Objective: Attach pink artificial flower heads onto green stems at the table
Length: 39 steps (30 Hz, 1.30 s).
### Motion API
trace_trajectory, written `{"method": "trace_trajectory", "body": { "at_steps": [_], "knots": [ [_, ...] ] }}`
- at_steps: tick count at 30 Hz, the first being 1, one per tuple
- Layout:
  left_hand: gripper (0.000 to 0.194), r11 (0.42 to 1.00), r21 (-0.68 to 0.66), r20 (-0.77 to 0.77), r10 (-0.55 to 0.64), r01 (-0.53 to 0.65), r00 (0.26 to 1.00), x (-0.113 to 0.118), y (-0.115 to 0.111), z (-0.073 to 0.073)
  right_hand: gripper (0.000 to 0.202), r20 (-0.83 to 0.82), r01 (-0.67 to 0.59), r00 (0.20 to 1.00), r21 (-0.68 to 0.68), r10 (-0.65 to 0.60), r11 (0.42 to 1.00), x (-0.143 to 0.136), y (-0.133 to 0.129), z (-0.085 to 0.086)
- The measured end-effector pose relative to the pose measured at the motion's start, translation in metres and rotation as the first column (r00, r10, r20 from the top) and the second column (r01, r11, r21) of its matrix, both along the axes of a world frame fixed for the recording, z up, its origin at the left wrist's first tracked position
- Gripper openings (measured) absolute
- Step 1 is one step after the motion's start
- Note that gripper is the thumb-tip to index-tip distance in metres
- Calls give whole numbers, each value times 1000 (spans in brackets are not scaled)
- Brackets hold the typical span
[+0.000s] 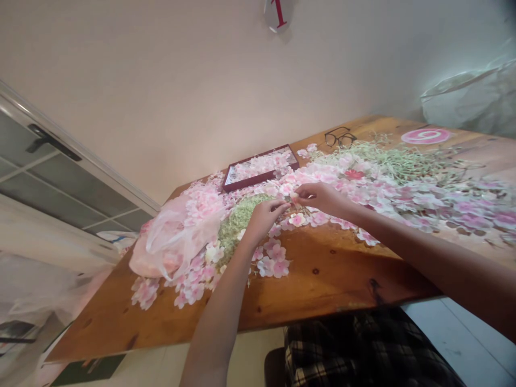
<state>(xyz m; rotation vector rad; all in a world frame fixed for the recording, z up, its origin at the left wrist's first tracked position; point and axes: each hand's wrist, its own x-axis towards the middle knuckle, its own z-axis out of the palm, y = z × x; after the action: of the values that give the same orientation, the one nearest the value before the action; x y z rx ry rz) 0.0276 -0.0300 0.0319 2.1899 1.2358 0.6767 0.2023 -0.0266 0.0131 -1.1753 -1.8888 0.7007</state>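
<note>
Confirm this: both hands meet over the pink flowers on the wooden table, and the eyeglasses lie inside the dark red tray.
Not quite. In the head view the eyeglasses lie on the wooden table beside the dark red tray, not inside it. Both hands, left hand and right hand, do meet over the pink flowers.

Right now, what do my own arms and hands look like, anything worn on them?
Both arms are bare along all that shows: no sleeves, gloves, watch or bracelets. The left hand and right hand show no rings, though small details are blurred.
</note>
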Motion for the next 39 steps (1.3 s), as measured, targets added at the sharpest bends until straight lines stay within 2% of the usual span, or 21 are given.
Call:
{"method": "trace_trajectory", "body": {
  "at_steps": [5, 16, 21, 26, 32, 34, 37, 39],
  "knots": [
    [33, 998, 58, -47, 7, -5, 999, 3, -2, 0, 20, 8, -10, 1000, 40, 10, 999, -1, -2, 0],
    [33, 985, 148, -94, -76, 89, 993, 5, -2, -2, 23, 28, -66, 997, -53, 68, 996, 5, 2, -2],
    [32, 977, 196, -165, -48, 80, 985, 6, -2, -5, 23, 47, -77, 996, -54, 79, 996, 6, 2, -1],
    [30, 973, 214, -147, -55, 86, 988, 6, -1, -7, 21, 73, -63, 995, -70, 68, 996, 1, 1, -2],
    [33, 992, 115, -76, -50, 58, 996, 3, -1, 0, 25, 20, -134, 990, -93, 137, 987, 8, -1, 7],
    [34, 995, 71, -64, -68, 72, 996, -1, 1, 4, 28, 59, -111, 991, -102, 118, 988, 17, 1, 11],
    [34, 980, -42, -131, -198, 194, 971, -5, 3, 6, 24, 183, -3, 983, -82, 18, 997, 31, 7, 11],
    [37, 944, -137, -201, -325, 302, 924, -5, 2, 5, 20, 266, 47, 964, -69, -27, 996, 37, 12, 6]
  ]
}}
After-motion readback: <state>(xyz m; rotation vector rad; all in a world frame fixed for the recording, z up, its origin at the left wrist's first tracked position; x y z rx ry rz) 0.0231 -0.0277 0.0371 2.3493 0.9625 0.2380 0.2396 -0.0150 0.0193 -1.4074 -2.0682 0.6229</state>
